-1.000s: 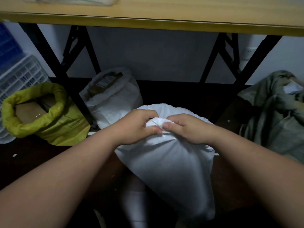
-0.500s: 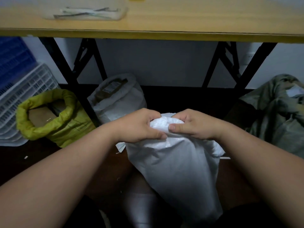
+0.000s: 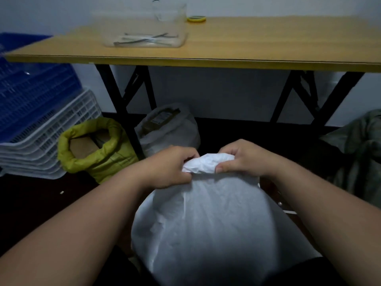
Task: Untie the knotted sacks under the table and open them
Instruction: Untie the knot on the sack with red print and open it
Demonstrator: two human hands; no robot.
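Observation:
A full white sack (image 3: 206,223) stands on the dark floor right in front of me, before the wooden table (image 3: 226,62). Its gathered top is bunched between my two hands. My left hand (image 3: 171,166) grips the bunched fabric from the left with curled fingers. From the right, my right hand (image 3: 241,157) pinches the same bunch, thumb in front. A yellow-green sack (image 3: 103,159) with its mouth rolled open stands at the left table leg. Behind it under the table sits another white sack (image 3: 171,124), open, with a dark label showing.
Stacked white crates (image 3: 51,137) and blue crates (image 3: 24,89) stand at the left. A grey-green sack (image 3: 362,149) slumps at the right. Black folding table legs (image 3: 123,112) flank the space. A clear plastic box (image 3: 144,32) and a yellow tape roll (image 3: 196,18) sit on the table.
The view has tilted up so the tabletop shows. The white sack has come closer and higher, and my hands have drawn slightly apart on its bunched top.

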